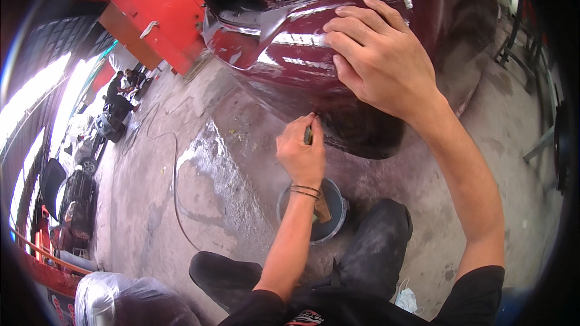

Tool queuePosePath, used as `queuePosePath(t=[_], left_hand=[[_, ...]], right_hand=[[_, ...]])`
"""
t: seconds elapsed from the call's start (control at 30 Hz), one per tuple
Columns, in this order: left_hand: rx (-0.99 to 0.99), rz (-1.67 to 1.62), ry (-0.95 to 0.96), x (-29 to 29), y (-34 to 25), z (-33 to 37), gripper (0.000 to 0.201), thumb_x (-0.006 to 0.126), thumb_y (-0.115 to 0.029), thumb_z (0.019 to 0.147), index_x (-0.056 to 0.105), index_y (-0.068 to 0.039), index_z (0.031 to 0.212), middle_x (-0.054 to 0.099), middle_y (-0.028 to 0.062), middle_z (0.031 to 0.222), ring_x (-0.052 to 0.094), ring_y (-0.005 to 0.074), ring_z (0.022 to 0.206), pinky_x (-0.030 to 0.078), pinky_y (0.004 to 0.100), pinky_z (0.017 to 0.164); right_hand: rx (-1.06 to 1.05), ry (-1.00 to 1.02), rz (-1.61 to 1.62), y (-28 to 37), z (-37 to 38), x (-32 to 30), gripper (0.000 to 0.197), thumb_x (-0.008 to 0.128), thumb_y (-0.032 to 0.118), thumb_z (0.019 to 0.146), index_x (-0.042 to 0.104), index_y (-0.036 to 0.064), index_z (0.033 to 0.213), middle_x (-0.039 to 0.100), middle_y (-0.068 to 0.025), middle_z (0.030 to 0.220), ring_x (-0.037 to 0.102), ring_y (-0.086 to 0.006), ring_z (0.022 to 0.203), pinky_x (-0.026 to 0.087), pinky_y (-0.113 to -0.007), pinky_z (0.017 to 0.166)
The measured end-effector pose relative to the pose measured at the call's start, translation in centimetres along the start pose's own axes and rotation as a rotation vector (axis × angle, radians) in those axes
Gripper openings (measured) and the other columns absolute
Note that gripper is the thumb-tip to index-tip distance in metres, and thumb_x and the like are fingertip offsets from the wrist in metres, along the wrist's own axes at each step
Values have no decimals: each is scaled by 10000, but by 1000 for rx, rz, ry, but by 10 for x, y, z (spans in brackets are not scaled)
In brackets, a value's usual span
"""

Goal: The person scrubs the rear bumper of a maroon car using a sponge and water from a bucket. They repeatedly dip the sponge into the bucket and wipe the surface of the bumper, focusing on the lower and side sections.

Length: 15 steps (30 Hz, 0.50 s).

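A dark maroon glossy car body panel, which looks like a bumper [284, 60], rises in front of me. My right hand [383, 60] rests on its upper face, palm down, fingers stretched out and slightly bent. Lower down, by the panel's bottom edge, my left hand [302, 151] is closed in a pinch. A small dark piece [309, 135] shows between its thumb and fingers; its kind is too hidden to tell. Beneath my left wrist stands a round bucket [343, 205] of greyish liquid, with a flat tan piece [323, 208] in it.
Wet whitish streaks [226, 163] mark the concrete floor. A thin hose [176, 175] curves along it. At the far left, other people [121, 93] crouch near car parts. A red cabinet [151, 12] stands behind, and a face mask [408, 299] lies near my leg.
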<state>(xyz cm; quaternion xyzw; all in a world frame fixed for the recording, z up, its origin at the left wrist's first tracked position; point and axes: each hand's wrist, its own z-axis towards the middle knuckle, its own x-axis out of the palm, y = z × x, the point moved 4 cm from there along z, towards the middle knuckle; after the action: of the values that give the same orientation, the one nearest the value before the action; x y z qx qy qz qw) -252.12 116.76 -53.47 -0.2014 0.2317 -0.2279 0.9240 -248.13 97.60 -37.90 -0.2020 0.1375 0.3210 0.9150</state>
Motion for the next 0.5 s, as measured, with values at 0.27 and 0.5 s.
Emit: queuePosePath(t=[0.27, 0.5], left_hand=[[211, 25, -38, -7, -1, 5, 157, 815, -82, 874, 758, -91, 1021, 757, 94, 1095, 735, 301, 959, 525, 424, 835], [35, -19, 443, -29, 65, -73, 188, 740, -184, 975, 694, -108, 1141, 732, 124, 1136, 709, 348, 1027, 488, 494, 897]], right_hand=[[-16, 46, 7, 11, 13, -16, 264, 725, 65, 900, 727, 54, 1164, 735, -69, 1279, 645, -271, 1337, 408, -475, 1263], [-19, 90, -56, 8, 7, -8, 290, 708, 38, 929, 734, 50, 1217, 728, -77, 1348, 626, -266, 1392, 386, -476, 1300]])
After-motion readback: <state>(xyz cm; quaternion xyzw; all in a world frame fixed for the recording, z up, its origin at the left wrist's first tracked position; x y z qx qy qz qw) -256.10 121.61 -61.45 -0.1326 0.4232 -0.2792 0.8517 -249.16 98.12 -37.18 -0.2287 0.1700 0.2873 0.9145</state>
